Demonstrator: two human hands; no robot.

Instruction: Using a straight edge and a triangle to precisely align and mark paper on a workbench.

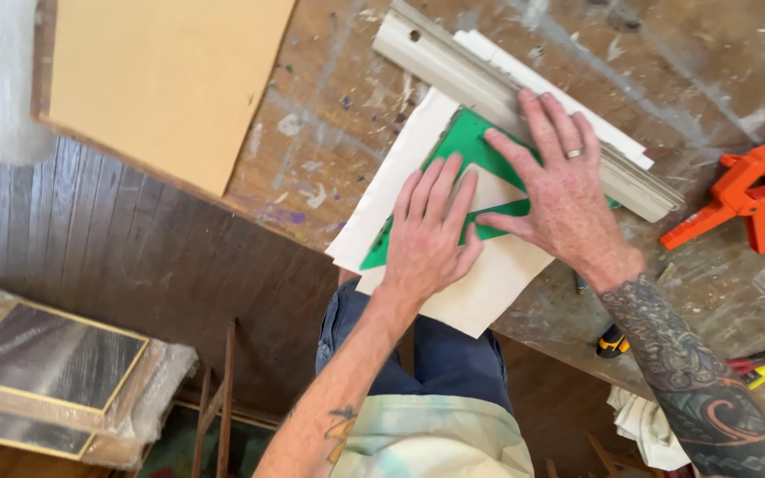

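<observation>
Green triangle (467, 146) pinned under both flat, spread hands.

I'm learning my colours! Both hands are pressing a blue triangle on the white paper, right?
Not quite: the triangle is green, not blue. The head view shows the left hand and right hand flat on it, over the white paper.

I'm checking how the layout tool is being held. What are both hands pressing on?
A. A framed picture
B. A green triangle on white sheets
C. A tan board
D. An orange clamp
B: the left hand and right hand both lie flat on the green triangle, which rests on the white sheets.
</observation>
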